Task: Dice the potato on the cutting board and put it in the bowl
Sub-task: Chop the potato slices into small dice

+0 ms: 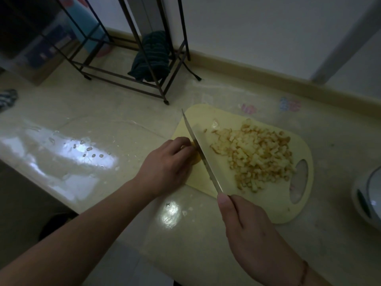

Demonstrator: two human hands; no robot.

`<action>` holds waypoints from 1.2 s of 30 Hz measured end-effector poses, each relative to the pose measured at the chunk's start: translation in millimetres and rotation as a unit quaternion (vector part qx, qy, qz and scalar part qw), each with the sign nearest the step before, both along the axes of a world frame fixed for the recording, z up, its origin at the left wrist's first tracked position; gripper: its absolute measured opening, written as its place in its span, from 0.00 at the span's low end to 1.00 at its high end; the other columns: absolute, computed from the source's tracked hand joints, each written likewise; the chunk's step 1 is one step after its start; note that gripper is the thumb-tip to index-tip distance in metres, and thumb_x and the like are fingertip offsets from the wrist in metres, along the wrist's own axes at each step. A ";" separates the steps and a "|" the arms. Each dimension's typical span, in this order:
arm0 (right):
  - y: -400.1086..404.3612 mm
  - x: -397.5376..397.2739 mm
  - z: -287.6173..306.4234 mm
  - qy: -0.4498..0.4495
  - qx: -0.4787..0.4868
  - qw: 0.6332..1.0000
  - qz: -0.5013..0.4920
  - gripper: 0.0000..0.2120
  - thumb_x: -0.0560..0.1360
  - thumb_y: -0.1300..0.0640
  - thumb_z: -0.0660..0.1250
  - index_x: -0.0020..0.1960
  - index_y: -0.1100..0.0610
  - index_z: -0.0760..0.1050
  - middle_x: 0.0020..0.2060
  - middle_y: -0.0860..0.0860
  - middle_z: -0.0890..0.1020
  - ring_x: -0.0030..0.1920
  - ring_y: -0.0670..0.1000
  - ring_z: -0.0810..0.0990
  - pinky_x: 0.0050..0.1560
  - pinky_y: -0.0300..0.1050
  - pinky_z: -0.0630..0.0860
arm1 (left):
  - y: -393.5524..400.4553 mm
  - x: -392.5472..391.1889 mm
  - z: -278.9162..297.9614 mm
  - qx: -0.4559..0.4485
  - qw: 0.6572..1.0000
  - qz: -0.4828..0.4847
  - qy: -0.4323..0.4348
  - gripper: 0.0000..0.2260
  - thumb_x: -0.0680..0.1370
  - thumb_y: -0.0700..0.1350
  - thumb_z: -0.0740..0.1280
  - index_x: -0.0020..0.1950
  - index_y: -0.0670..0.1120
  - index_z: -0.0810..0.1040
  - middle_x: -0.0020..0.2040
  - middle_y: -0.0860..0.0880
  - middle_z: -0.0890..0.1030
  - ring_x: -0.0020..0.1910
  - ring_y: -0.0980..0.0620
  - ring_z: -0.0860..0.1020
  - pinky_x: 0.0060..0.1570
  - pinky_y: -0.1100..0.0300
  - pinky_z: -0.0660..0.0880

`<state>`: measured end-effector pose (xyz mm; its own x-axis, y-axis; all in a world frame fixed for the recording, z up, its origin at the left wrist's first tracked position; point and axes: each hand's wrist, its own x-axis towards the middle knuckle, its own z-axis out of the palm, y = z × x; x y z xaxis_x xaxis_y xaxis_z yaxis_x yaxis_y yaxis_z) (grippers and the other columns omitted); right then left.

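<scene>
Your left hand (167,164) lies palm-down, fingers (181,142) curled under. Your right hand (245,223) is clenched, thumb along the top. Both forearms are bare.

From my remote view, most of the uncut potato piece (196,157) is hidden under the left hand (165,164); only a yellow sliver shows beside the knife (201,155). The knife's handle is covered by the right hand (245,230). The bowl (369,195) is cut off by the right edge. Dim light blurs the diced pile (257,153), so I cannot count pieces.
</scene>
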<state>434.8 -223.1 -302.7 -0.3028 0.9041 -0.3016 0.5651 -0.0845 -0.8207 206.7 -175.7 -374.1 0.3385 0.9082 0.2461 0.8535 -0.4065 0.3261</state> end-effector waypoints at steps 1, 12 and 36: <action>-1.3 0.5 0.7 -0.005 -0.001 1.000 0.001 0.25 0.70 0.33 0.45 0.36 0.51 0.69 0.30 0.48 0.75 0.37 0.46 0.75 0.43 0.45 0.68 | -0.1 0.1 -0.1 -0.002 1.000 0.002 0.001 0.12 0.81 0.44 0.65 0.60 0.39 0.81 0.60 0.41 0.79 0.50 0.41 0.80 0.41 0.47 0.79; -5.7 -3.9 -0.6 -0.028 -0.016 0.999 0.010 0.27 0.68 0.31 0.40 0.36 0.49 0.69 0.32 0.46 0.77 0.40 0.43 0.77 0.39 0.37 0.64 | 1.6 -2.2 -1.3 0.004 1.000 -0.005 -0.005 0.11 0.81 0.43 0.66 0.61 0.40 0.81 0.63 0.42 0.79 0.53 0.40 0.80 0.48 0.49 0.78; 4.0 -6.6 2.5 0.019 -0.064 0.997 -0.029 0.28 0.69 0.32 0.47 0.34 0.54 0.69 0.25 0.49 0.74 0.29 0.45 0.72 0.40 0.49 0.72 | -3.5 -4.4 -0.3 0.020 0.999 0.024 -0.041 0.11 0.81 0.43 0.64 0.56 0.37 0.81 0.54 0.41 0.79 0.46 0.43 0.80 0.39 0.53 0.78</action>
